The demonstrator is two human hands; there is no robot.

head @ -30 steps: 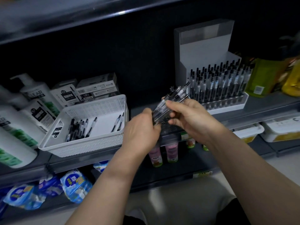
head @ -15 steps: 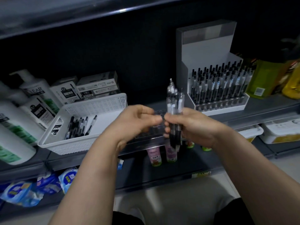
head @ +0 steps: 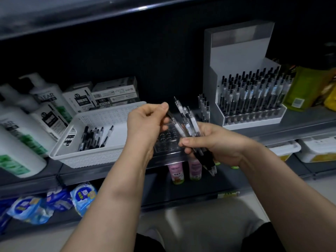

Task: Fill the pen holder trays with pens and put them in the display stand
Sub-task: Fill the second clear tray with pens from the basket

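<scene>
Start from the white basket (head: 101, 155). Left of it stands a white pump bottle (head: 45, 99) with the big word "CLEAR" on its front. Further left, a bigger white bottle (head: 18, 139) shows only the letters "EAR", because the start of the word is cut off. Just behind the basket is a white box (head: 78, 99) with the number "0.5" in a black spot. The next box (head: 114, 91) has a barcode, but its numbers are too small to read. Far right of the basket, a green bag (head: 305, 88) has a square code sticker. The stickers on the pens (head: 254, 93) in the display stand (head: 236, 51) are too small to read.
</scene>
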